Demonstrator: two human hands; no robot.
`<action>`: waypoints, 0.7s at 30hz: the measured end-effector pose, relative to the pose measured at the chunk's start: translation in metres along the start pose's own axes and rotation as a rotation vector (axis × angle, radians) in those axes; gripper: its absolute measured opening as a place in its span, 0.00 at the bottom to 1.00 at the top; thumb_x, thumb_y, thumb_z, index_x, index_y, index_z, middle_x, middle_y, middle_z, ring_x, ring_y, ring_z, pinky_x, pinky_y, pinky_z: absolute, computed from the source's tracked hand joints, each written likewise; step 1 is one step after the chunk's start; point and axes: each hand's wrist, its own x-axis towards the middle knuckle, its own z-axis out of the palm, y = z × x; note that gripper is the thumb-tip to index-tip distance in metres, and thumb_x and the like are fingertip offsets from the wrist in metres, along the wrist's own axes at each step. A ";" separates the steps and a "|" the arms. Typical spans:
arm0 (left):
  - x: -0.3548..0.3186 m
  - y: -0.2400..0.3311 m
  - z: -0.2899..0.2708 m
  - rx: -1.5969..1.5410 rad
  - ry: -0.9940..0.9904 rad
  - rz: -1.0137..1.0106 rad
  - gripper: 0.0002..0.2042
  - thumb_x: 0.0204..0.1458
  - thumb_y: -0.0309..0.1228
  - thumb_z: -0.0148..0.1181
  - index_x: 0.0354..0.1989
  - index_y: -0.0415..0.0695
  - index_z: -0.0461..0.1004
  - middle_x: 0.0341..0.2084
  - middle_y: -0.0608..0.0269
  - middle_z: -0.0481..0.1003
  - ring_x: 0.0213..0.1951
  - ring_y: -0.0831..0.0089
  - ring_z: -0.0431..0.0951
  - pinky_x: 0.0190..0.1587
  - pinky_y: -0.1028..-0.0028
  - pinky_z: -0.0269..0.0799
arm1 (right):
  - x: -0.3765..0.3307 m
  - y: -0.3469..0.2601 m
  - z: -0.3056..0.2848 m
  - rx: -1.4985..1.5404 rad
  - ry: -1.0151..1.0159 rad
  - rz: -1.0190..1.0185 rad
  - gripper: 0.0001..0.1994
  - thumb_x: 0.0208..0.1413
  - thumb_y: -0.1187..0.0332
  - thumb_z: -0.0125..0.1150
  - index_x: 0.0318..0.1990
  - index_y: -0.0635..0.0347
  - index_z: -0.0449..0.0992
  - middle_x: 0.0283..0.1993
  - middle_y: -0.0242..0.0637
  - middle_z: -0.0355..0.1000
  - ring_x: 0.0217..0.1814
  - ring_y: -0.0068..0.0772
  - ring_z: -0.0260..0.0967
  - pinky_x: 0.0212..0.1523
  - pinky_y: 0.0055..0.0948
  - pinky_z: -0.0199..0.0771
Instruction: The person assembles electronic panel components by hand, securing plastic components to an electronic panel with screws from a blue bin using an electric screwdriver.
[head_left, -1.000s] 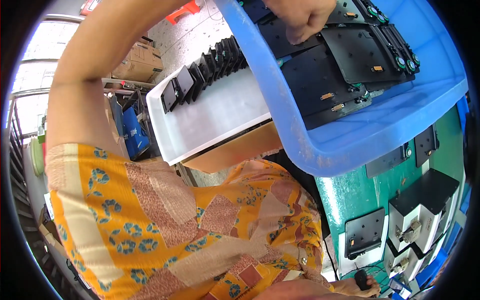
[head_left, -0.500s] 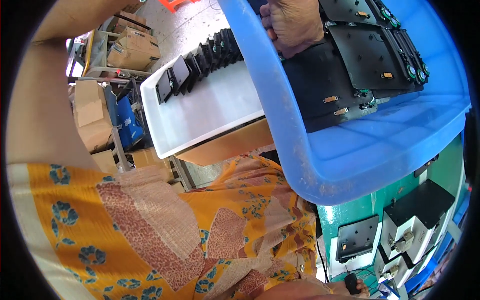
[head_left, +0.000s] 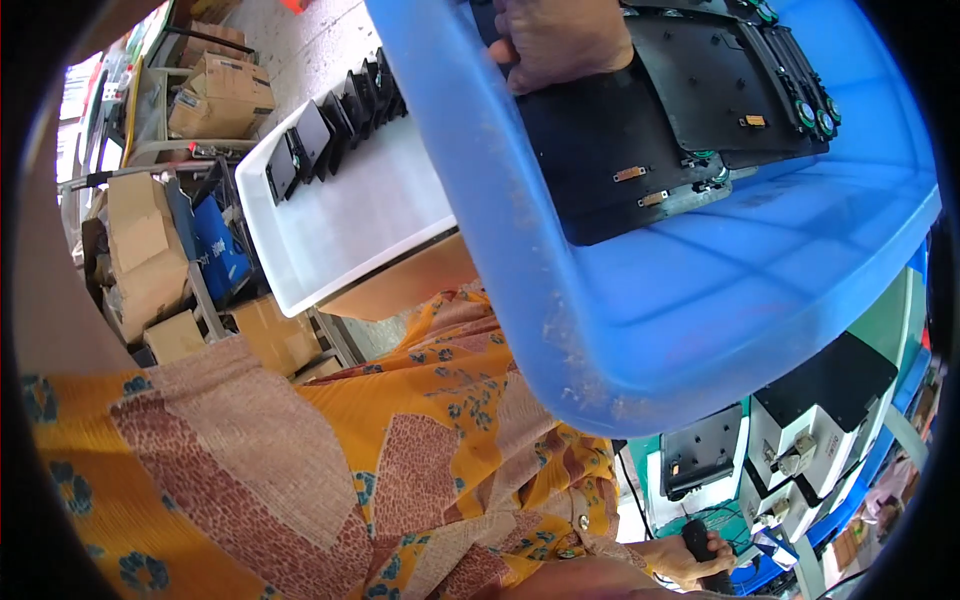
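Note:
My left hand (head_left: pixel 565 42) is at the top, over black plastic panels (head_left: pixel 590 150) in a large blue tub (head_left: pixel 560 350). Its fingers are curled at the panels; what they hold, if anything, is hidden. The panels overlap and carry small orange-brown connectors and round green-rimmed parts. At the lower right, my right hand (head_left: pixel 685 560) is closed round a black cylindrical tool (head_left: pixel 697 540), whose ends are partly hidden. Near it, another black panel (head_left: pixel 700 462) lies on a white support, beside a white block-shaped fixture (head_left: pixel 800 450) with a black top and a metal clamp.
A white tray (head_left: pixel 350 220) with a row of upright black pieces (head_left: pixel 330 135) stands left of the tub, above a cardboard box. Cardboard boxes (head_left: pixel 150 240) and a blue package (head_left: pixel 220 245) crowd a metal rack at the left. The green work surface (head_left: pixel 890 320) is at the right.
The view has shifted, so the tub, tray and boxes appear farther left. My right hand and its black tool show more fully. My left hand stays over the panels.

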 end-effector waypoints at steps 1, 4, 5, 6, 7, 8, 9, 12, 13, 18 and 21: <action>-0.003 -0.002 -0.002 0.022 -0.007 0.014 0.12 0.44 0.34 0.71 0.35 0.40 0.84 0.30 0.53 0.83 0.37 0.55 0.83 0.39 0.61 0.79 | -0.006 -0.008 0.011 0.000 0.016 0.015 0.10 0.62 0.62 0.62 0.31 0.53 0.71 0.22 0.29 0.62 0.23 0.25 0.62 0.25 0.28 0.63; -0.019 -0.008 -0.014 0.108 -0.029 0.050 0.13 0.44 0.35 0.72 0.35 0.41 0.84 0.30 0.52 0.83 0.38 0.53 0.83 0.40 0.60 0.80 | -0.016 -0.023 0.031 0.107 0.076 0.050 0.09 0.63 0.66 0.61 0.30 0.52 0.70 0.22 0.27 0.61 0.22 0.23 0.60 0.25 0.27 0.63; -0.025 -0.009 -0.021 0.142 -0.035 0.060 0.13 0.44 0.35 0.73 0.35 0.41 0.84 0.30 0.52 0.83 0.38 0.52 0.84 0.40 0.60 0.80 | -0.017 -0.024 0.034 0.113 0.105 0.066 0.09 0.63 0.66 0.61 0.30 0.52 0.70 0.22 0.27 0.61 0.22 0.23 0.60 0.25 0.27 0.63; -0.032 -0.010 -0.028 0.178 -0.039 0.066 0.13 0.44 0.35 0.73 0.35 0.41 0.84 0.31 0.51 0.83 0.38 0.51 0.84 0.41 0.59 0.80 | -0.016 -0.024 0.037 0.106 0.097 0.038 0.10 0.63 0.66 0.61 0.29 0.52 0.70 0.22 0.27 0.61 0.21 0.23 0.60 0.24 0.26 0.63; -0.041 -0.010 -0.036 0.216 -0.041 0.070 0.13 0.43 0.36 0.73 0.35 0.41 0.84 0.31 0.51 0.83 0.38 0.51 0.84 0.41 0.59 0.81 | -0.015 -0.024 0.039 0.102 0.091 0.009 0.10 0.62 0.67 0.61 0.29 0.53 0.70 0.22 0.28 0.62 0.20 0.24 0.59 0.23 0.26 0.62; -0.049 -0.013 -0.046 0.255 -0.041 0.070 0.14 0.43 0.36 0.73 0.35 0.41 0.84 0.31 0.51 0.83 0.39 0.50 0.84 0.41 0.59 0.81 | -0.015 -0.023 0.043 0.102 0.087 -0.022 0.10 0.62 0.68 0.61 0.28 0.54 0.70 0.21 0.28 0.62 0.19 0.24 0.59 0.22 0.25 0.62; -0.039 -0.006 -0.069 0.312 -0.014 0.131 0.14 0.43 0.37 0.74 0.35 0.41 0.84 0.31 0.50 0.83 0.39 0.50 0.84 0.42 0.59 0.81 | -0.011 -0.026 0.039 0.055 0.114 -0.092 0.10 0.62 0.68 0.61 0.28 0.55 0.70 0.21 0.29 0.63 0.18 0.24 0.59 0.20 0.25 0.61; -0.046 0.000 -0.073 0.391 0.106 0.196 0.11 0.42 0.34 0.72 0.32 0.42 0.83 0.30 0.51 0.82 0.40 0.50 0.84 0.42 0.56 0.80 | -0.009 -0.022 0.028 -0.026 0.156 -0.182 0.10 0.60 0.69 0.62 0.27 0.58 0.70 0.20 0.31 0.65 0.16 0.24 0.57 0.17 0.23 0.58; -0.050 0.000 -0.069 0.384 0.082 0.196 0.11 0.42 0.33 0.72 0.32 0.42 0.83 0.31 0.50 0.82 0.39 0.50 0.84 0.42 0.56 0.80 | -0.010 -0.022 0.027 -0.011 0.150 -0.191 0.10 0.59 0.69 0.62 0.27 0.58 0.70 0.20 0.32 0.65 0.16 0.24 0.57 0.17 0.24 0.58; -0.053 -0.005 -0.065 0.371 0.056 0.252 0.11 0.42 0.35 0.70 0.30 0.41 0.82 0.30 0.49 0.82 0.38 0.47 0.83 0.41 0.54 0.79 | -0.010 -0.021 0.027 0.033 0.105 -0.226 0.10 0.59 0.69 0.63 0.27 0.60 0.70 0.19 0.33 0.65 0.15 0.24 0.58 0.16 0.24 0.58; -0.053 -0.008 -0.071 0.334 0.041 0.287 0.09 0.43 0.33 0.68 0.29 0.41 0.82 0.28 0.49 0.81 0.37 0.47 0.83 0.40 0.53 0.79 | -0.012 -0.023 0.024 0.058 0.098 -0.168 0.11 0.59 0.69 0.62 0.26 0.60 0.69 0.19 0.33 0.64 0.17 0.26 0.58 0.18 0.27 0.59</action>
